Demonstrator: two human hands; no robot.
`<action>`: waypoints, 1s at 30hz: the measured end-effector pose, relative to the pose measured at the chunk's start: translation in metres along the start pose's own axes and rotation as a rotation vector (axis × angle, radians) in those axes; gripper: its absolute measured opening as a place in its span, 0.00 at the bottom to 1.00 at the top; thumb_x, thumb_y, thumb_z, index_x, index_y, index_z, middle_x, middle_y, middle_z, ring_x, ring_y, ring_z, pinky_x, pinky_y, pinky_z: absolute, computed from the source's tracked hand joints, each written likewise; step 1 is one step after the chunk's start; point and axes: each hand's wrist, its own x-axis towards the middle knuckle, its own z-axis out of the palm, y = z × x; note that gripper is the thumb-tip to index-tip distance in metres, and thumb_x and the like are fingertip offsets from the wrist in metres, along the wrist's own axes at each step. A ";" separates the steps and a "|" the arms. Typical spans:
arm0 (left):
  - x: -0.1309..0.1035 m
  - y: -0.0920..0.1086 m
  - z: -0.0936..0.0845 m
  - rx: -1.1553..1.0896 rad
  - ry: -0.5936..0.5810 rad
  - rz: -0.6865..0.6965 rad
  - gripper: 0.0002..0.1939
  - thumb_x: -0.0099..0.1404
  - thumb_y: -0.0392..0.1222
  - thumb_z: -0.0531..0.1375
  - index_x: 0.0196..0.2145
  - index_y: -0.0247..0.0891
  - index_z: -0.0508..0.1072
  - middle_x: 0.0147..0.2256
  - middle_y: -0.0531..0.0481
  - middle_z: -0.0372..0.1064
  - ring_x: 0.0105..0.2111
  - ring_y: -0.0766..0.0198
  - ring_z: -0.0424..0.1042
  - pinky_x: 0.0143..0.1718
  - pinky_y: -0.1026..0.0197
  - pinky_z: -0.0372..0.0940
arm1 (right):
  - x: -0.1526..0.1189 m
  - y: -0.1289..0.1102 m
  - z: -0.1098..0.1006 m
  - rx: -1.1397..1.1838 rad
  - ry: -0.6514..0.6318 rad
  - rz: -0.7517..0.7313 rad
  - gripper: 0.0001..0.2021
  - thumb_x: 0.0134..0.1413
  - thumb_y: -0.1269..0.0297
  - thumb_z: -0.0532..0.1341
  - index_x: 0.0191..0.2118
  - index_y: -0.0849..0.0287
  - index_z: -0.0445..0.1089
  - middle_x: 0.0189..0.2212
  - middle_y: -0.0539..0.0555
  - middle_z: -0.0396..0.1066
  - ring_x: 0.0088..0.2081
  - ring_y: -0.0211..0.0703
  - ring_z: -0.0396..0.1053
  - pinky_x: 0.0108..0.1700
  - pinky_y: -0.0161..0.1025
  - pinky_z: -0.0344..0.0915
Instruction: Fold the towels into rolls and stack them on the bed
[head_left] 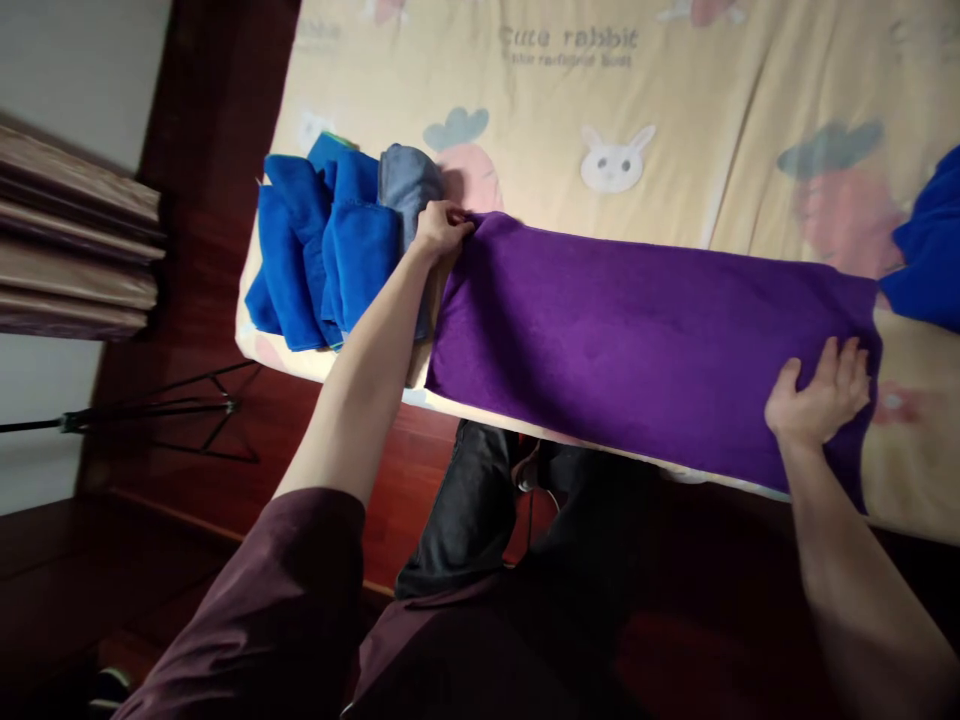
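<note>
A purple towel [645, 340] lies spread lengthwise along the near edge of the bed. My left hand [444, 228] pinches its far left corner, which is slightly lifted and creased. Flat on the towel's right end rests my right hand [821, 395], fingers stretched out and close to the right edge. Just left of my left hand are several folded blue towels [360, 260] and a grey-blue one [409, 185], bunched side by side.
The bed [660, 80] has a yellow sheet printed with rabbits and carrots. More blue cloth [934, 245] lies at the right edge of view. On the reddish floor at left stands a black tripod [225, 405], below a gathered curtain [75, 240].
</note>
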 end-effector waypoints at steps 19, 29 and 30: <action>-0.003 0.021 -0.005 0.023 0.136 0.329 0.14 0.75 0.54 0.59 0.44 0.40 0.73 0.52 0.39 0.75 0.64 0.48 0.66 0.68 0.42 0.61 | -0.002 -0.026 -0.031 0.006 -0.098 -0.008 0.35 0.66 0.57 0.53 0.75 0.62 0.63 0.75 0.67 0.59 0.76 0.66 0.56 0.73 0.70 0.56; -0.077 -0.021 0.032 0.038 0.013 0.361 0.40 0.77 0.68 0.47 0.74 0.40 0.62 0.77 0.40 0.51 0.80 0.51 0.38 0.80 0.40 0.33 | 0.002 -0.006 -0.003 -0.032 -0.042 0.033 0.35 0.64 0.52 0.54 0.72 0.62 0.68 0.74 0.64 0.61 0.75 0.62 0.58 0.74 0.65 0.56; -0.078 -0.018 0.031 0.021 0.041 0.331 0.40 0.77 0.68 0.47 0.74 0.39 0.62 0.77 0.39 0.50 0.80 0.51 0.36 0.80 0.39 0.31 | 0.001 -0.009 -0.004 -0.027 -0.041 0.046 0.35 0.63 0.52 0.54 0.72 0.63 0.68 0.74 0.64 0.61 0.76 0.62 0.57 0.75 0.64 0.55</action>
